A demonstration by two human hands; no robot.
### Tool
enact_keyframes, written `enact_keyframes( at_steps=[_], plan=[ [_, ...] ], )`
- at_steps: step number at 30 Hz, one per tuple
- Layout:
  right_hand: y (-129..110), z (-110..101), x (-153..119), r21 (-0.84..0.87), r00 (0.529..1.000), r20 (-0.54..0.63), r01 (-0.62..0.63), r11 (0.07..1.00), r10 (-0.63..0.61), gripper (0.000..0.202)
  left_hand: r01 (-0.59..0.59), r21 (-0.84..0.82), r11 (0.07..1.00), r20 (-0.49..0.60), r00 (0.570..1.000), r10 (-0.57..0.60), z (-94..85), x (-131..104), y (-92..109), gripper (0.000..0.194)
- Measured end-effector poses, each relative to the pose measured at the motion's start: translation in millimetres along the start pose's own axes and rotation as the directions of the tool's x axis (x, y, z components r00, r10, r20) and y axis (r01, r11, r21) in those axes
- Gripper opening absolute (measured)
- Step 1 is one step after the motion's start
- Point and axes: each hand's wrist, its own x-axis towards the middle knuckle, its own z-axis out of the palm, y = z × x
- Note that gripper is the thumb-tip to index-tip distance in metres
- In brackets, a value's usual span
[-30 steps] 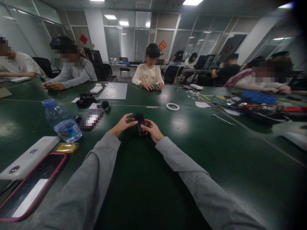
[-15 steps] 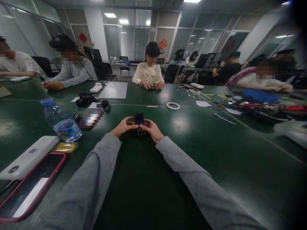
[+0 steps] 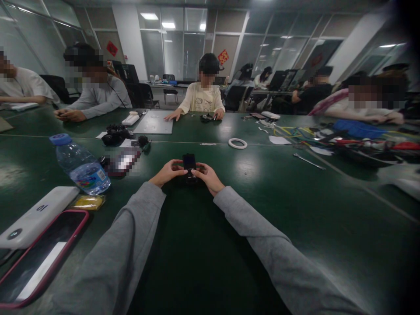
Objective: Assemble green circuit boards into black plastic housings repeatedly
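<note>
Between my two hands is a small black device with a dark screen (image 3: 189,162), held upright at the middle of the green table. My left hand (image 3: 168,172) grips its left side, the thumb lying across the front below the screen. On the other side, my right hand (image 3: 208,177) closes on the device with its thumb pressed to the lower front. The fingers behind it are partly hidden. Its exact kind is too small and dark to make out.
At left are a water bottle (image 3: 80,168), a yellow packet (image 3: 88,202), a white power bank (image 3: 37,216) and a red-cased phone (image 3: 42,258). A white ring (image 3: 237,143), a wrench (image 3: 309,161) and tangled cables (image 3: 357,144) lie to the right. Several people sit around the table (image 3: 210,245).
The device has tipped slightly, so its screen faces me more squarely; both hands keep their grip. Across the table, a person's hand has moved out to the grey board.
</note>
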Motion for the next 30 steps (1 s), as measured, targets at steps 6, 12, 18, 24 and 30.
enact_keyframes(
  at_steps=[6,12,18,24,30],
  plan=[
    [3.3,-0.1,0.9,-0.021,1.0,-0.011,0.0,1.0,0.0,0.063,0.017,-0.019,1.0,0.024,1.0,-0.016,-0.7,-0.2,-0.5,0.068],
    [3.8,2.8,1.2,-0.045,0.999,-0.032,0.0,0.999,-0.002,0.063,0.045,-0.045,0.998,0.009,0.999,-0.044,2.3,0.5,-1.1,0.062],
    [2.9,4.2,1.0,-0.079,0.999,-0.037,0.011,0.997,-0.014,0.064,0.044,-0.034,0.998,0.018,0.999,-0.043,1.0,0.9,-1.8,0.06],
    [2.2,-1.3,1.2,-0.109,0.999,0.035,-0.02,0.994,0.024,0.072,0.054,0.008,0.999,0.047,0.997,-0.054,-0.3,-0.5,1.2,0.058],
    [6.1,-3.6,2.8,-0.124,0.998,0.054,-0.031,0.992,0.038,0.071,0.087,0.023,0.996,0.01,0.996,-0.087,4.0,-4.8,10.6,0.054]
  ],
)
